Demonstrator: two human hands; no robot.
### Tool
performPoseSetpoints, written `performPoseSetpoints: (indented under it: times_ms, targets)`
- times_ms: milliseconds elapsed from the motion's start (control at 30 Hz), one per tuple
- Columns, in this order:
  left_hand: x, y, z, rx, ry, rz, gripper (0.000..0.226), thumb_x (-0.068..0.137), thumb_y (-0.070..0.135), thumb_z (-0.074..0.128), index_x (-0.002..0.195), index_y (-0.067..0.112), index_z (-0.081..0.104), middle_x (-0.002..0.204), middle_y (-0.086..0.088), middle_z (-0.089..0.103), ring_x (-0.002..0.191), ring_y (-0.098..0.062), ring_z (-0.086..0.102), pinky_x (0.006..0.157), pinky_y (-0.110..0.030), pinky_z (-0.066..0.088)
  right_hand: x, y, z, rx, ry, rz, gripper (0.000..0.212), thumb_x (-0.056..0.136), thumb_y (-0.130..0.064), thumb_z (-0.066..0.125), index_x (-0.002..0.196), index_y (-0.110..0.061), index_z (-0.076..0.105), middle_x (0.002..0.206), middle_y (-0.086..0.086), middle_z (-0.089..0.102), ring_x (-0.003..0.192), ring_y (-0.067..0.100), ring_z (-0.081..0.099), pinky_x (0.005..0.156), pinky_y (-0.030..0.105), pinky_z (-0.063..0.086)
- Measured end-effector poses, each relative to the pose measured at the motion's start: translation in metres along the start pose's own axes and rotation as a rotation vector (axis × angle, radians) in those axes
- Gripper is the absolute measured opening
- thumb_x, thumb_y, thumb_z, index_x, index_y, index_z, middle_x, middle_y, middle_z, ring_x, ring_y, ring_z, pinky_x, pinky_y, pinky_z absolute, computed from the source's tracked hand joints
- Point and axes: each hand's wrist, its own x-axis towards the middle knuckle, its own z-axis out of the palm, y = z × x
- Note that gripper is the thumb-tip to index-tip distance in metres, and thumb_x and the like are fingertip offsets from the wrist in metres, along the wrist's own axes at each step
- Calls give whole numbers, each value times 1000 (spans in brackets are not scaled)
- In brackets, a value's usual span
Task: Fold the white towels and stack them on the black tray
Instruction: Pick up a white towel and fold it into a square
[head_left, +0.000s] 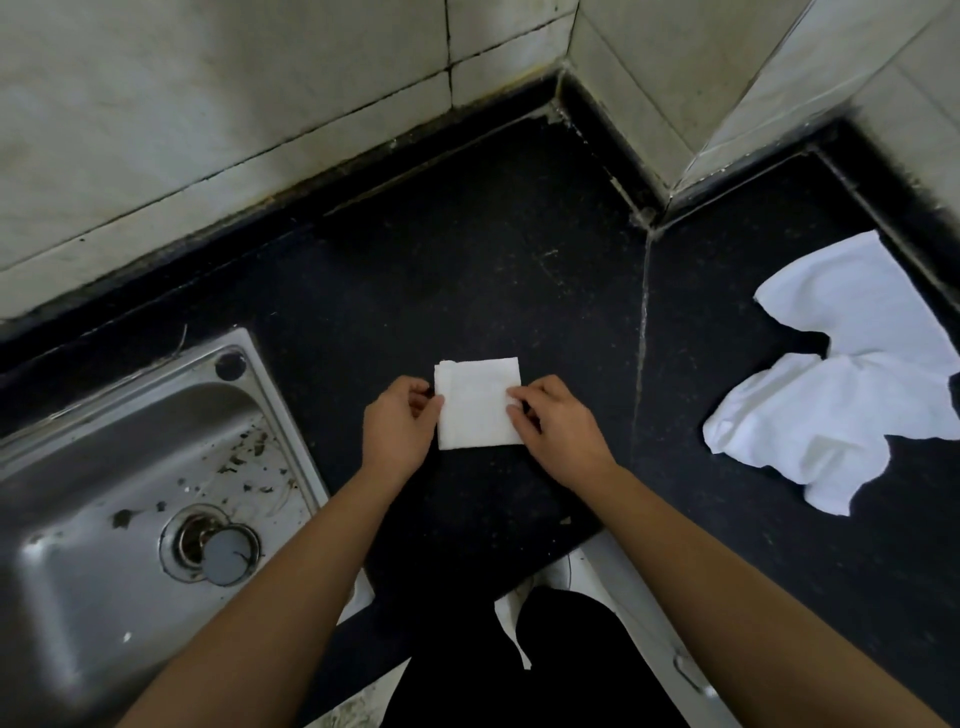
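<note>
A small white towel (475, 402), folded into a neat square, lies flat on the black countertop in front of me. My left hand (397, 428) pinches its left edge and my right hand (556, 428) pinches its right edge. Loose, unfolded white towels (841, 379) lie crumpled in a heap on the counter at the far right. I see no black tray in view.
A stainless steel sink (130, 493) with a drain and debris sits at the left. Tiled walls (234, 104) close the back, with a jutting corner (670, 171) at upper right. The black countertop (467, 260) stretches between the sink and the towel heap.
</note>
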Motion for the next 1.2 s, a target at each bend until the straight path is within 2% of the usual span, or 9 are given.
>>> performPoseSetpoints:
  times_ms: [100, 167, 267, 333, 533, 667, 833, 1000, 1200]
  targets:
    - [0, -2, -4, 380, 64, 453, 47, 97, 37, 56, 139, 17, 51, 144, -9, 48, 126, -25, 50, 99, -41, 47, 5, 2, -8, -214, 18, -146, 45, 103, -33, 50, 143, -13, 51, 140, 9, 49, 115, 28, 56, 94, 46, 53]
    - [4, -4, -5, 630, -56, 642, 58, 103, 43, 38, 154, 14, 31, 163, -11, 22, 148, -28, 23, 113, -47, 32, 10, 2, -10, -393, -96, -217, 59, 105, -42, 37, 155, -13, 30, 162, 12, 25, 143, 33, 33, 113, 48, 35]
    - [11, -14, -5, 921, -283, 650, 73, 98, 53, 1, 158, 11, -2, 164, -6, -17, 151, -21, -14, 122, -53, 13, 14, 8, -8, -592, -268, -293, 74, 103, -56, 16, 160, -9, 7, 168, 11, 0, 153, 36, 4, 122, 54, 16]
    - [16, -23, -6, 994, -350, 628, 76, 95, 57, -6, 156, 13, -15, 159, -2, -30, 148, -18, -24, 123, -52, 3, 15, 16, -6, -645, -347, -272, 79, 99, -61, 6, 159, -11, -4, 168, 9, -7, 153, 37, -2, 122, 57, 13]
    - [23, -31, -4, 961, -369, 645, 77, 94, 62, -4, 154, 16, -20, 159, -1, -32, 148, -18, -25, 123, -52, -2, 19, 22, -6, -653, -413, -227, 85, 89, -70, -7, 154, -16, -20, 166, 2, -19, 153, 35, -12, 123, 57, 4]
    - [20, -33, -5, 913, -325, 654, 84, 92, 69, -10, 156, 14, -13, 161, -5, -28, 150, -21, -17, 123, -53, 8, 16, 11, -14, -486, -381, -117, 90, 94, -72, 17, 160, -15, -3, 168, 6, -9, 154, 31, -4, 124, 51, 9]
    - [3, -30, -8, 663, -156, 498, 89, 94, 69, 25, 158, 12, 2, 164, -7, -18, 152, -24, -6, 118, -41, 7, 12, -4, -20, -77, 6, 242, 54, 101, -49, 46, 142, -14, 50, 133, 10, 55, 117, 25, 55, 97, 39, 49]
    - [-1, -44, -7, 812, -229, 548, 84, 96, 68, 16, 159, 13, 8, 165, -6, -8, 152, -25, -2, 121, -49, 14, 31, -25, -28, 178, -192, 506, 40, 95, -45, 60, 117, -13, 68, 107, 4, 70, 98, 21, 64, 82, 35, 55]
    - [1, -49, -5, 839, -263, 536, 86, 93, 70, 11, 158, 12, 14, 165, -11, 9, 152, -29, 7, 122, -49, 12, 43, -32, -30, 443, -254, 657, 10, 91, -29, 66, 90, -19, 69, 97, -4, 67, 89, 13, 62, 85, 33, 55]
